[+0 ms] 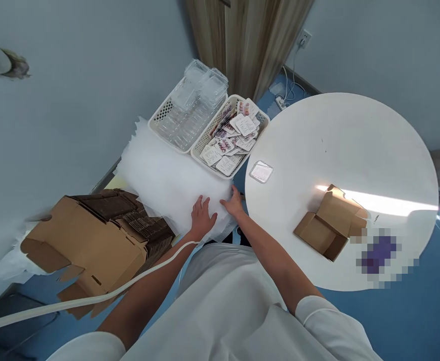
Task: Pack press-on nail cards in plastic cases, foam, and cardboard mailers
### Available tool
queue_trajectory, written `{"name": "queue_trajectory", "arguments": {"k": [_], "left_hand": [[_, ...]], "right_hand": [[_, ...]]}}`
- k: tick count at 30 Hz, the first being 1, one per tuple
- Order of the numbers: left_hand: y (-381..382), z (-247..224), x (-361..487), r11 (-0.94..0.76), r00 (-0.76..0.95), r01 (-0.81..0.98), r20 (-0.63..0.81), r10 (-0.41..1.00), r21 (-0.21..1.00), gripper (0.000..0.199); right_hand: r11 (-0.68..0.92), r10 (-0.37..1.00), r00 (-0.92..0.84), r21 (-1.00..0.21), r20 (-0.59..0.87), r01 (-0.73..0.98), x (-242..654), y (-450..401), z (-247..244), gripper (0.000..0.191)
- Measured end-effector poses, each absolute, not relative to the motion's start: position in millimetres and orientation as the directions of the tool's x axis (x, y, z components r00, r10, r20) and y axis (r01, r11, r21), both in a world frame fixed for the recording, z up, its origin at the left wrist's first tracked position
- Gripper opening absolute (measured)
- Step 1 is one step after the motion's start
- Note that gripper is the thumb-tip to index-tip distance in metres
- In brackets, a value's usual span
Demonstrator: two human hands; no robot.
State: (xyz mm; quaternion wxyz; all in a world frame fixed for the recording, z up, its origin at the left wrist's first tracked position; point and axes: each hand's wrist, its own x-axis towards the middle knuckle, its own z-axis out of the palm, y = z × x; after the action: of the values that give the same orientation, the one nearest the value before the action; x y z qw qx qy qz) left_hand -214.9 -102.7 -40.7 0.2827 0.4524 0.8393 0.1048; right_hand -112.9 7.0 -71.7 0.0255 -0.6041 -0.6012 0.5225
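Observation:
A stack of thin white foam sheets (163,170) lies in front of me, between the baskets and my body. My left hand (202,219) rests on its near part with the fingers spread. At the stack's right edge is my right hand (234,203), thumb and fingers apart, touching the sheets. Neither hand visibly holds anything. Beyond the sheets stands a basket of clear plastic boxes (195,108), and beside it a basket of printed cards (238,135).
On the left are stacked flat brown cartons (92,235). A round white table (340,145) at right carries an open cardboard box (327,223), a small clear case (261,171) and a blurred purple item (380,253). A white cable (92,299) crosses over my left forearm.

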Motion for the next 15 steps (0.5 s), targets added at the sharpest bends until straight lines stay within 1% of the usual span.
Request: {"name": "queue_trajectory", "arguments": {"k": [2,4,7,9,10,12,13,15], "left_hand": [[-104.0,-40.9,-214.7,0.592,-0.443,0.683,-0.402,0.802,0.428,0.062],[-104.1,-41.1,-214.6,0.604,-0.449,0.672,-0.413,0.793,0.429,0.063],[-103.2,-41.6,-214.2,0.607,-0.45,0.663,-0.414,0.791,0.439,0.064],[-102.6,-42.2,-214.3,0.603,-0.447,0.656,-0.411,0.795,0.454,0.065],[-102.4,-42.6,-214.6,0.602,-0.444,0.65,-0.411,0.796,0.463,0.065],[-102.3,-43.2,-215.6,0.6,-0.443,0.636,-0.408,0.799,0.485,0.065],[-102.3,-43.3,-216.2,0.599,-0.442,0.628,-0.405,0.8,0.497,0.065],[-102.3,-43.0,-217.5,0.599,-0.443,0.609,-0.403,0.801,0.52,0.064]], "right_hand": [[-0.25,0.754,-0.258,-0.627,-0.604,0.738,-111.5,11.0,-74.1,0.079],[-0.191,0.78,-0.272,-0.628,-0.564,0.755,-110.4,13.4,-74.1,0.069],[-0.043,0.867,-0.301,-0.661,-0.397,0.749,-110.6,12.3,-69.0,0.063],[0.106,0.89,-0.369,-0.667,-0.267,0.738,-112.8,9.1,-63.7,0.062],[0.188,0.87,-0.438,-0.67,-0.226,0.718,-114.7,7.2,-61.1,0.06],[0.313,0.781,-0.589,-0.687,-0.207,0.656,-119.7,3.8,-57.2,0.056],[0.339,0.736,-0.639,-0.695,-0.223,0.633,-122.6,2.6,-56.0,0.056],[0.324,0.695,-0.66,-0.695,-0.286,0.642,-128.7,1.6,-55.4,0.058]]}}
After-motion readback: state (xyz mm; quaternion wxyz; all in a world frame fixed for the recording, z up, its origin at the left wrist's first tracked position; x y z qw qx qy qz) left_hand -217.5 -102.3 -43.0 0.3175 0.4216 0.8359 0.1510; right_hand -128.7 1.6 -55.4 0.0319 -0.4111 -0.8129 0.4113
